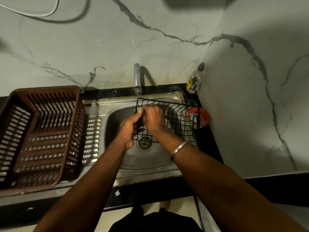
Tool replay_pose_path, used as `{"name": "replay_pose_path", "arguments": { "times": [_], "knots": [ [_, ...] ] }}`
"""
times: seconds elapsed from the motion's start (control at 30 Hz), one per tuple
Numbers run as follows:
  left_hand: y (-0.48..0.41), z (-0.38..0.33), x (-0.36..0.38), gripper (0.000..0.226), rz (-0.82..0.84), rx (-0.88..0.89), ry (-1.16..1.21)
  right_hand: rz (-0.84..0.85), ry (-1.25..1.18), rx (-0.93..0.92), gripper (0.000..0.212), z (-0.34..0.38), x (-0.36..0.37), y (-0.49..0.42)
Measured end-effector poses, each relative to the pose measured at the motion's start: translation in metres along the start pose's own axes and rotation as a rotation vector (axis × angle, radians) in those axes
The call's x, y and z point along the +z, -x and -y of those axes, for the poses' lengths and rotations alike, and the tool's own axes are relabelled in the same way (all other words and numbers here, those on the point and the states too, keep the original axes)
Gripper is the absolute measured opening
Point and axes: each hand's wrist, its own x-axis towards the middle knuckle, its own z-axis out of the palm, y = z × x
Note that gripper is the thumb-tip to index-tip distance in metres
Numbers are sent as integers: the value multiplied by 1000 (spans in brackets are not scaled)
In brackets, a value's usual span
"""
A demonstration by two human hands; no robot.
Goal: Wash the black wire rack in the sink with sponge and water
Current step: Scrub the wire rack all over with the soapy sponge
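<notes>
In stainless steel sink (150,164): black wire rack (177,119), tilted, long axis stretching right, away from both grips. Clasps left-end wires with curled left hand (129,129); presses small green sponge (138,110) there with curled right hand (154,118).

1 silver bangle (180,148), dark clothing (153,222)

Left hand (128,130) grips black wire rack (175,119); right hand (154,118) holds sponge (138,110).
</notes>
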Motion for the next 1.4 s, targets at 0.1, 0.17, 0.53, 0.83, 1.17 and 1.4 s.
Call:
{"name": "replay_pose_path", "arguments": {
  "times": [0.1, 0.17, 0.53, 0.83, 1.17, 1.4],
  "knots": [
    [0, -1, 0, 52, -15, 1, 17, 0, 16, 17, 6, 4, -4, -1],
    [-2, 1, -1, 52, 0, 8, 11, 24, 37, -21, 5, 1, -3, -4],
    [0, 2, -10, 53, 44, 5, -12, 137, 42, -240, 6, -15, -12, 8],
    [0, -7, -10, 67, 53, 40, -13, 171, -43, -330, 8, -20, -14, 4],
    [-6, -10, -10, 59, 34, -14, 15, 409, -27, -459, 5, -13, -19, 10],
    [-11, -9, -10, 64, 42, -26, 39, 488, 4, -447, 6, -15, -23, 7]
  ]
}}
